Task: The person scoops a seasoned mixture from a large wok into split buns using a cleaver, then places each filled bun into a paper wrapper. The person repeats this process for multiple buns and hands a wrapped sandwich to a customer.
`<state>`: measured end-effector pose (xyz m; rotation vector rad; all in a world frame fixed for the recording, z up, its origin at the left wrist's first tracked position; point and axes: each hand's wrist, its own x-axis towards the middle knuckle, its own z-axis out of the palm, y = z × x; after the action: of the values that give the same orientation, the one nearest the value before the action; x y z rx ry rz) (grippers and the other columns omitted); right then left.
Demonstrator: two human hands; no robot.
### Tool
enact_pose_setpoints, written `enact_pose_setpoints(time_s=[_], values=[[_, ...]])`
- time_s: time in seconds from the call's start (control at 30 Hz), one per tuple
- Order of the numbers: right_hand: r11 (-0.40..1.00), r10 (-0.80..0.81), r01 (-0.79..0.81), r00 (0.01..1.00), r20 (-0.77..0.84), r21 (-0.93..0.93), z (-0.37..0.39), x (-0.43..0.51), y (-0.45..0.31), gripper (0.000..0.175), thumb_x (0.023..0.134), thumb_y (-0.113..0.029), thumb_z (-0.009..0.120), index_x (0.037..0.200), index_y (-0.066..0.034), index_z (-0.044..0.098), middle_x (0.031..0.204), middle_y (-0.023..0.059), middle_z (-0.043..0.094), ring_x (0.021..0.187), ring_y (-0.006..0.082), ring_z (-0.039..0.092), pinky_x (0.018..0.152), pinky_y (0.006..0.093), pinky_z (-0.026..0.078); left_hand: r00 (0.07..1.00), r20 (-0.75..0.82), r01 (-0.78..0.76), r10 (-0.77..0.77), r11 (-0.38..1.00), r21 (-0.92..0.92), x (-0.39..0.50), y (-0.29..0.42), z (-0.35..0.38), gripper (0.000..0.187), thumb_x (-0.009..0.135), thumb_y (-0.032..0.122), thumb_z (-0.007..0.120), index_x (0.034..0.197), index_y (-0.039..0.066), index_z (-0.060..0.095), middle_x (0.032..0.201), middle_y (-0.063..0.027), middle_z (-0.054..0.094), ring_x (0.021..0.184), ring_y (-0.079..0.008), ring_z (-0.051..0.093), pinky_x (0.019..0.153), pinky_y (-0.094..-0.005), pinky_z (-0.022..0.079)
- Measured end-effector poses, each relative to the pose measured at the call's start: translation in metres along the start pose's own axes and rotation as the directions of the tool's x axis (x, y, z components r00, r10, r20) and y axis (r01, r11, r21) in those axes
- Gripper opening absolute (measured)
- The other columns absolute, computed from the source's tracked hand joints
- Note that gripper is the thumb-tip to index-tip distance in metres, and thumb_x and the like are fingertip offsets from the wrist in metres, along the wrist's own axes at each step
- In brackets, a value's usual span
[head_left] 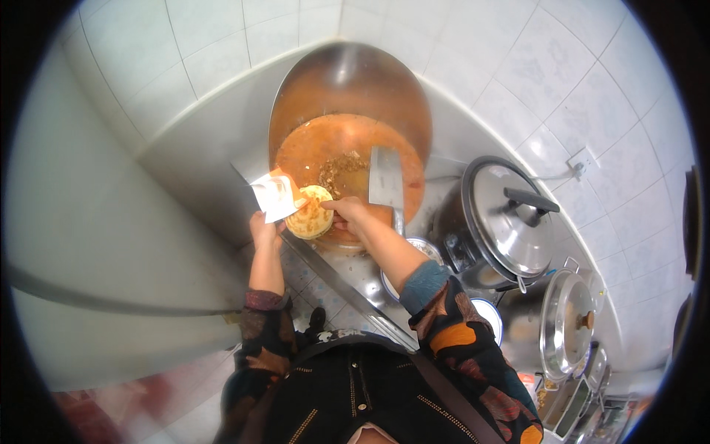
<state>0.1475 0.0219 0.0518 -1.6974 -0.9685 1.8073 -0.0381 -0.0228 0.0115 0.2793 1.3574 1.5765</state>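
Observation:
My right hand [345, 213] grips the right edge of a round browned flatbread [310, 213], thumb on top. My left hand [265, 228] holds a white and orange paper sleeve [275, 195], whose right edge meets the bread. Both are over the near left rim of a round chopping board [333, 133] that stands before a curved metal guard [349, 72]. Chopped brown filling [339, 167] lies scattered on the board. To its right rests a cleaver [386, 176] with a wide metal blade, its handle pointing towards me.
Right of the board stand a large lidded cooker [513, 216] and a lidded metal pot [568, 324]. White bowls with blue rims [488, 317] sit near my right forearm. A metal counter edge [344, 288] runs below my hands. A pale smooth panel [122, 222] rises at the left.

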Motion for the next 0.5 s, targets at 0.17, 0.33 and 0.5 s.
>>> enact_pose_setpoints(time_s=[0.17,0.33,0.5], values=[[0.997,0.009,-0.017,0.996,0.091,0.081,-0.010,-0.005,-0.001,0.013,0.077,-0.013,0.069,0.084,-0.0055,0.061,0.078,0.0045,0.062,0.066,0.0127,0.056,0.062,0.0270,0.045,0.997,0.071,-0.025,0.023,0.999,0.026,-0.006,-0.002,0.002,0.009,0.086,0.012,0.054,0.087,0.004,0.049,0.086,-0.0091,0.058,0.081,-0.0189,0.059,0.065,-0.0362,0.052],[0.978,-0.079,0.065,0.994,0.069,0.197,-0.032,-0.019,0.010,0.014,0.076,-0.010,0.070,0.083,-0.0046,0.060,0.077,0.0045,0.062,0.065,0.0123,0.058,0.059,0.0246,0.047,0.848,0.024,-0.434,0.530,0.668,0.604,-0.018,0.015,0.003,0.008,0.082,0.009,0.052,0.080,0.003,0.049,0.079,-0.0149,0.058,0.072,-0.0286,0.059,0.062,-0.0393,0.048],[0.945,-0.179,0.135,0.976,0.126,0.299,-0.074,-0.050,0.011,0.017,0.076,-0.009,0.070,0.086,-0.0033,0.057,0.082,0.0051,0.063,0.067,0.0113,0.060,0.060,0.0222,0.049,0.465,0.222,-0.592,0.857,0.115,0.798,-0.049,0.044,0.011,0.005,0.079,0.008,0.054,0.083,0.006,0.055,0.078,-0.0126,0.057,0.073,-0.0342,0.057,0.062,-0.0428,0.045]])
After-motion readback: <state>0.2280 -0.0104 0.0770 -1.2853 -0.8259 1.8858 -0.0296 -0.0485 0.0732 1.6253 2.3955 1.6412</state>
